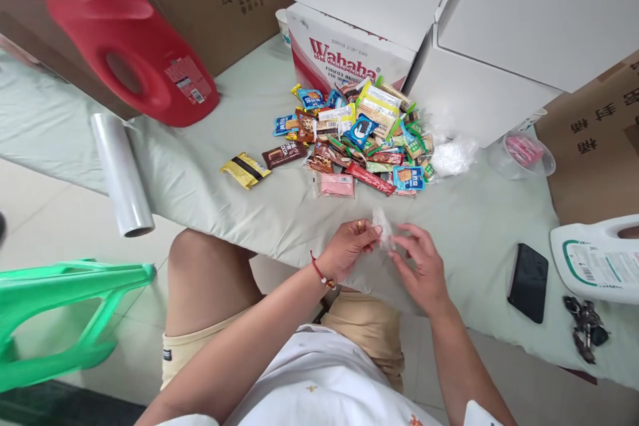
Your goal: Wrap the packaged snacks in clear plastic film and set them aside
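Between my hands is a small, crumpled, see-through plastic bag (382, 221), above the table's front edge. My left hand (352, 247) pinches it between thumb and fingers. Close by on the right, my right hand (420, 267) has its thumb and fingers apart, with the fingertips at the bag's edge; whether they touch it is hard to tell. Just beyond lies a heap of wrapped snacks (372, 121) in many colours. A yellow packet (245, 170) and a brown snack bar (284, 154) lie at its left. More clear plastic bags (453, 157) are bunched at its right.
Behind the snacks stands a Wahaha carton (344, 56). On the left are a red jug (134, 60) and a plastic film roll (123, 176). To the right are a tub (524, 156), a phone (529, 283), keys (586, 329) and a white bottle (596, 259).
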The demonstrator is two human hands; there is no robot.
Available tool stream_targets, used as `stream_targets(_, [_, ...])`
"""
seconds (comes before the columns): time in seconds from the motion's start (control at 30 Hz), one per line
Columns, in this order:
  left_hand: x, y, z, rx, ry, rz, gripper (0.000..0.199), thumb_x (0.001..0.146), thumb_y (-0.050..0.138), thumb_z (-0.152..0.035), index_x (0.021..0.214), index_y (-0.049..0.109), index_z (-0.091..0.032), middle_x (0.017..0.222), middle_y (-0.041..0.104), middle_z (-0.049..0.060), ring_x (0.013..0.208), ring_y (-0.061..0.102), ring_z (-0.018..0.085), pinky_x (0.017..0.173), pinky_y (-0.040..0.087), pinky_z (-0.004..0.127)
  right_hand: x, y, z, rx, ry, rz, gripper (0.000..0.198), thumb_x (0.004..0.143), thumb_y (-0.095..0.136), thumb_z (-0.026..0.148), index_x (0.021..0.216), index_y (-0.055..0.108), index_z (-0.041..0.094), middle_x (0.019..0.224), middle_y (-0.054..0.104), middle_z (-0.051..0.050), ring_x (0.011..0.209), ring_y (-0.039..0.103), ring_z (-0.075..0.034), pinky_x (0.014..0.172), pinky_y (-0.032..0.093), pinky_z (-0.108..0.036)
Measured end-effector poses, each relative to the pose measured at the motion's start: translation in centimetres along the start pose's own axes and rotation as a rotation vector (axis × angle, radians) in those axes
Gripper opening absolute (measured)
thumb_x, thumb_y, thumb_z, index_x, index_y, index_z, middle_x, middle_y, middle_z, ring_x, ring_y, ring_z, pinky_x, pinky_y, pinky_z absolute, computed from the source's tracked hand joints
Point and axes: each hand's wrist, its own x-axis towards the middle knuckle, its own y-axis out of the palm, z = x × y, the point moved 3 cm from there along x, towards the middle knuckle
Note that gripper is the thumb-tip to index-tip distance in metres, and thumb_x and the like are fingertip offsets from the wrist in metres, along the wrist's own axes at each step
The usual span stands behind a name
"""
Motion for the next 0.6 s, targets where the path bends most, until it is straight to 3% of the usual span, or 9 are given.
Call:
stream_targets(0.1, [-0.3, -0.4, 0.5, -0.05, -0.055, 0.03, 0.049, 0.064, 0.09, -0.052, 0.067, 0.058, -0.016, 0.066, 0.059, -0.002, 0.06, 0.048, 0.007, 0.059, 0.035, 0.022, -0.2, 0.7, -0.4, 0.0, 0.029, 0.088, 0.012, 0.095, 0.064, 0.029, 0.098, 0.075, 0.029, 0.089, 0.069, -0.003, 0.077, 0.059, -0.017, 0.072, 0.049, -0.032])
stream_targets(0.27, [-0.9, -1.7, 0.5, -0.044, -0.069, -0.028, 0.054, 0.066, 0.087, -0.06, 0.075, 0.054, -0.017, 0.075, 0.06, -0.001, 0.065, 0.052, 0.008, 0.058, 0.038, 0.021, -0.8, 1.7, -1.8, 0.311, 0.369, -0.004, 0.02, 0.091, 0.07, 0.043, 0.09, 0.071, 0.023, 0.068, 0.055, 0.003, 0.058, 0.044, -0.011, 0.053, 0.036, -0.025])
stream_targets(0.37, [-1.5, -1.7, 0.6, 0.1, -0.071, -0.045, 0.058, 0.068, 0.082, -0.067, 0.091, 0.058, -0.019, 0.093, 0.064, 0.003, 0.079, 0.058, 0.013, 0.062, 0.043, 0.023, -1.0, 2.4, -2.2, 0.487, 0.501, -0.065, 0.025, 0.085, 0.076, 0.046, 0.091, 0.07, 0.022, 0.065, 0.05, 0.005, 0.055, 0.038, -0.009, 0.049, 0.031, -0.023])
stream_targets(0.47, [-1.8, -1.2, 1.0, 0.235, -0.065, -0.043, 0.068, 0.065, 0.083, -0.066, 0.108, 0.06, -0.02, 0.11, 0.065, 0.007, 0.095, 0.06, 0.019, 0.067, 0.048, 0.027, -1.1, 3.0, -2.0, 0.555, 0.542, -0.041, 0.027, 0.082, 0.079, 0.047, 0.089, 0.071, 0.022, 0.064, 0.051, 0.005, 0.054, 0.037, -0.008, 0.048, 0.029, -0.022])
stream_targets(0.53, [-1.6, -0.9, 1.2, 0.283, -0.01, -0.022, 0.065, 0.064, 0.086, -0.061, 0.108, 0.064, -0.019, 0.111, 0.066, 0.008, 0.101, 0.06, 0.021, 0.075, 0.049, 0.029, -1.0, 3.3, -1.6, 0.565, 0.544, -0.012, 0.028, 0.081, 0.08, 0.046, 0.088, 0.071, 0.021, 0.064, 0.052, 0.004, 0.054, 0.038, -0.008, 0.048, 0.03, -0.022])
stream_targets(0.6, [-1.3, -1.1, 1.2, 0.284, 0.054, -0.025, 0.052, 0.066, 0.086, -0.057, 0.094, 0.068, -0.017, 0.098, 0.068, 0.005, 0.094, 0.06, 0.019, 0.08, 0.048, 0.029, -0.9, 3.2, -1.4, 0.587, 0.547, -0.016, 0.028, 0.079, 0.082, 0.046, 0.088, 0.072, 0.021, 0.065, 0.053, 0.004, 0.054, 0.04, -0.008, 0.049, 0.032, -0.022])
